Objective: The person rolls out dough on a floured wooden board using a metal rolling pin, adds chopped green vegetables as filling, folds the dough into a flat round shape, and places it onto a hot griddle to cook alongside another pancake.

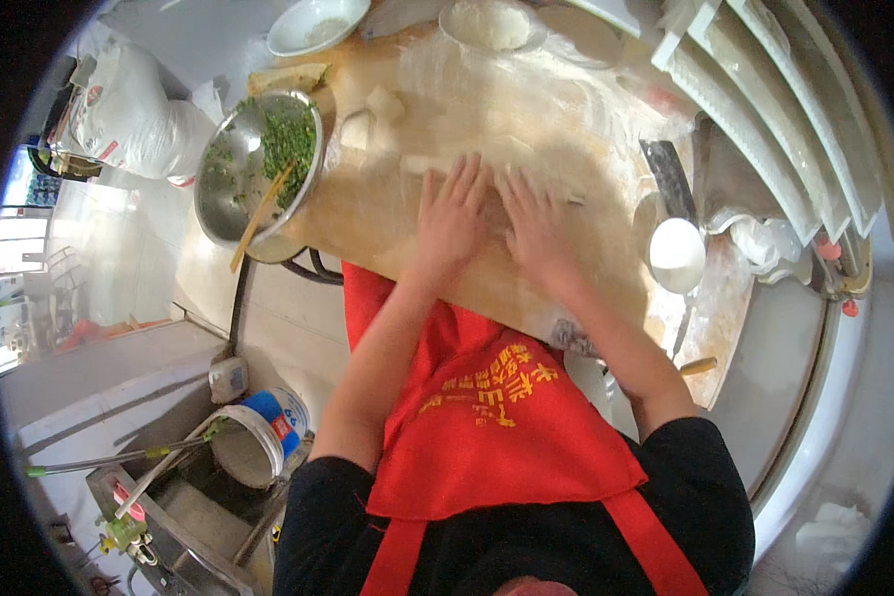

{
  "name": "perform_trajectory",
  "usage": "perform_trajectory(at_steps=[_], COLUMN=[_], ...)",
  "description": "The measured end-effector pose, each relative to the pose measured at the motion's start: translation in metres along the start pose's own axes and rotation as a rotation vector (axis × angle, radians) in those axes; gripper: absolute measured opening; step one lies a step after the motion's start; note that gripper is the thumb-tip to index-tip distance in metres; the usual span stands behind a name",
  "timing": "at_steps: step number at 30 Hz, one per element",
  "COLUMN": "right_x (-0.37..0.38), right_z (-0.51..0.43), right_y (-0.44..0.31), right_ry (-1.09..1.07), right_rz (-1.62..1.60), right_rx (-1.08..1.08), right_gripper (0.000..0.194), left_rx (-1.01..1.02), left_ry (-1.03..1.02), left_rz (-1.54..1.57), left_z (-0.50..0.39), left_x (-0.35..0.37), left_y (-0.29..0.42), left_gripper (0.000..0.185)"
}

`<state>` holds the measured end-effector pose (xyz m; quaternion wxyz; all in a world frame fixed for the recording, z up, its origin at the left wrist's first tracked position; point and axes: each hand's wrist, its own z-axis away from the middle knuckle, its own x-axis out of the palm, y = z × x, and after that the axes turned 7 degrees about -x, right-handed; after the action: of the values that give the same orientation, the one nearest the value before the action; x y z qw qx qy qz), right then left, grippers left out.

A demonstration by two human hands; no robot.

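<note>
My left hand (453, 223) and my right hand (533, 227) lie side by side, palms down, over a floured wooden board (372, 212). Both are slightly blurred, with fingers stretched forward. A pale strip of dough (421, 164) shows just beyond my left fingertips. To the right of my right fingers a small light end of something (577, 199) pokes out; what lies under the palms is hidden. Two pale dough pieces, a nearer one (356, 131) and a farther one (385, 104), rest left of my hands.
A steel bowl (220, 201) at the left holds chopped greens (287, 141) and chopsticks (261, 216). Behind are a white dish (287, 33) and a bowl of flour (492, 26). Rightward lie a dark flat handle (668, 179), a white oval object (676, 255) and stacked white trays (775, 112).
</note>
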<state>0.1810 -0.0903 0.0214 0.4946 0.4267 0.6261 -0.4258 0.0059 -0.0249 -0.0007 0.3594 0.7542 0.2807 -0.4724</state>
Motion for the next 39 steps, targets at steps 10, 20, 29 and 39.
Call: perform_trajectory(at_steps=[10, 20, 29, 39], right_x=[-0.013, 0.011, 0.006, -0.03], right_z=[0.003, -0.03, -0.108, -0.036], right_y=[0.003, 0.029, 0.074, 0.094], right_ry=[-0.026, 0.15, 0.072, -0.051], right_rz=[-0.063, -0.097, -0.036, -0.005], right_rx=[-0.004, 0.08, -0.092, 0.087], right_gripper=[0.073, 0.055, 0.05, 0.053], left_rx=[0.035, -0.005, -0.221, -0.248], left_ry=[-0.036, -0.077, 0.216, 0.193], left_rz=[-0.029, 0.036, 0.076, 0.014], left_z=[-0.006, -0.051, -0.043, 0.019], left_x=[-0.008, -0.015, -0.015, -0.013], left_y=[-0.024, -0.058, -0.064, -0.022], left_gripper=[0.06, 0.05, 0.034, 0.028])
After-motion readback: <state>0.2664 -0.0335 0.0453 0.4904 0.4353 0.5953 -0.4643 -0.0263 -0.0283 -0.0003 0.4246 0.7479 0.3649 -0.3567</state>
